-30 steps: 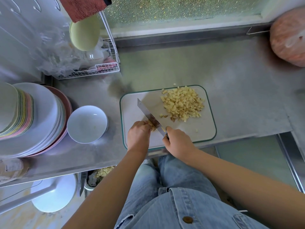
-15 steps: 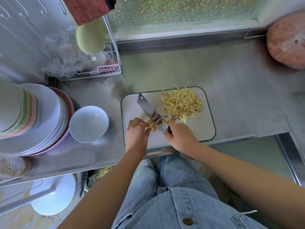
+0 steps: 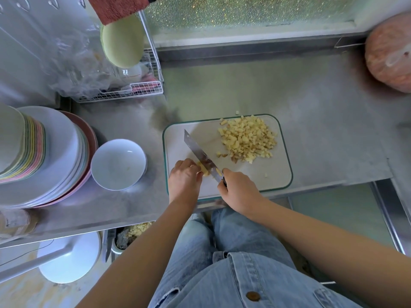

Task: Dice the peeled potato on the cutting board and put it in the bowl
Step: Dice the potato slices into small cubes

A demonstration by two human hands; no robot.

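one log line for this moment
phase: dicing | left hand: holds potato piece | right hand: grips knife | diced pile: on cutting board | bowl: unfilled

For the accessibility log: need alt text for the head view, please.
A person's right hand holds a knife against a small potato piece, which the left hand holds on a cutting board. A pile of diced potato lies at the board's far right; a white bowl stands left of the board.

Right hand (image 3: 240, 192) hides knife handle (image 3: 224, 181) — potato (image 3: 205, 171) (mostly) under left fingers (image 3: 189, 167)
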